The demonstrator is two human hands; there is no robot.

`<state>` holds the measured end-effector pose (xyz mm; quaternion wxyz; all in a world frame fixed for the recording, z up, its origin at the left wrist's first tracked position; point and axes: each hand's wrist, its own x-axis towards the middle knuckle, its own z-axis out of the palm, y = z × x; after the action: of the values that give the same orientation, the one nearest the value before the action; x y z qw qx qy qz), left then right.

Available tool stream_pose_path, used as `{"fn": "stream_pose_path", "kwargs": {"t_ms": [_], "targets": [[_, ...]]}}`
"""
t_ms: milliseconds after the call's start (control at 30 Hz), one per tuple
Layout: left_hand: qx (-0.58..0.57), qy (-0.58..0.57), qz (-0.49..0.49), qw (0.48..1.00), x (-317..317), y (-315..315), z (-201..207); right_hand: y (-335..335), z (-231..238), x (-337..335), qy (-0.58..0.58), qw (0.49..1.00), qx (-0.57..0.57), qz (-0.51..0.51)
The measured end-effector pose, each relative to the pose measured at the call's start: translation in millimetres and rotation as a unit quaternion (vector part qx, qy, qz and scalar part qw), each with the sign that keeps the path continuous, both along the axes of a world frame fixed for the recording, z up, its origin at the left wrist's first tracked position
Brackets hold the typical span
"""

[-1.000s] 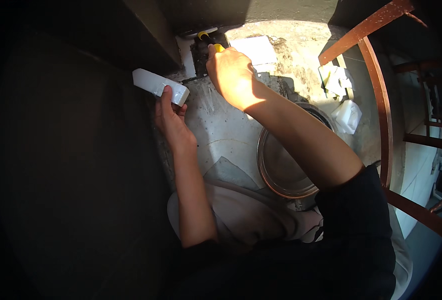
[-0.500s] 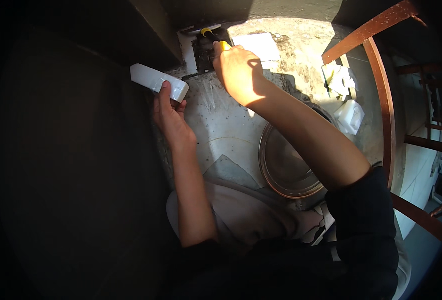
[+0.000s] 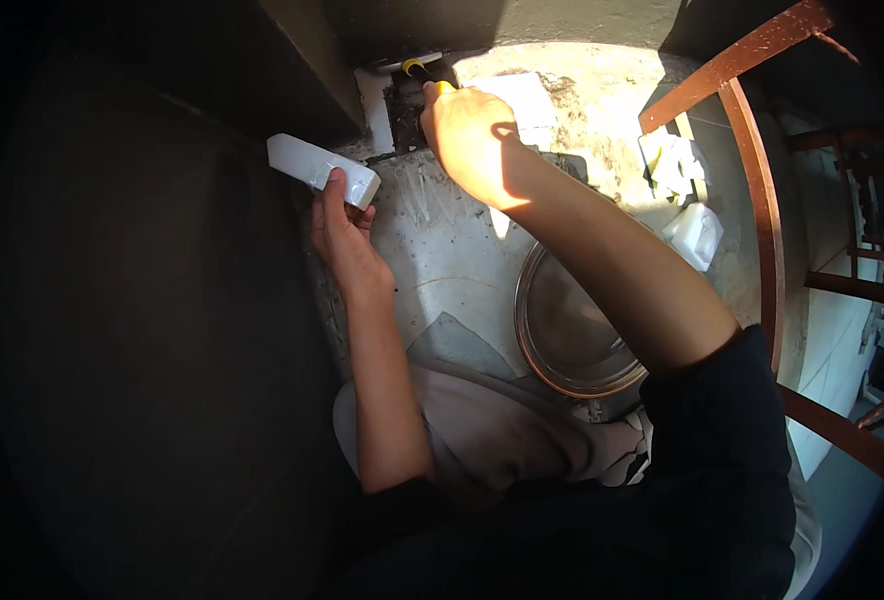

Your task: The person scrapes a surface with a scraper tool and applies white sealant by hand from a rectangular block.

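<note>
Left hand (image 3: pixel 350 245): grips one end of white rectangular taped block (image 3: pixel 322 172), left of round copper-rimmed metal basin (image 3: pixel 562 325).
Right hand (image 3: pixel 477 145): fist around yellow-and-black handled tool (image 3: pixel 425 75), beyond basin.
Block risk: far end looks unsupported; loose pinch could drop it.
Tool risk: slip could bang knuckles.
Basin contents: shadowed, can't tell.

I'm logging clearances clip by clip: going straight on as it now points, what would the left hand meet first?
Probably the dark wall beyond the white block that the left hand holds, with the block likely touching before the hand does. The depth between is unclear from this view.
</note>
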<state>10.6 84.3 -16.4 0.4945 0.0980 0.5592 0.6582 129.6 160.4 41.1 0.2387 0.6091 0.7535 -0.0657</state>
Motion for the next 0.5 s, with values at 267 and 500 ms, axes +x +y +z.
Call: {"fn": "stream_pose_path", "kwargs": {"t_ms": [267, 500], "targets": [[0.002, 0.005, -0.002, 1.0, -5.1, -2.2, 2.8, -23.3, -25.9, 12.9, 0.039, 0.958, 0.269, 0.093], [0.0, 0.007, 0.01, 1.0, -8.1, -2.6, 1.7, -46.8, -20.5, 5.1, -0.001, 0.981, 0.187, 0.049]]}}
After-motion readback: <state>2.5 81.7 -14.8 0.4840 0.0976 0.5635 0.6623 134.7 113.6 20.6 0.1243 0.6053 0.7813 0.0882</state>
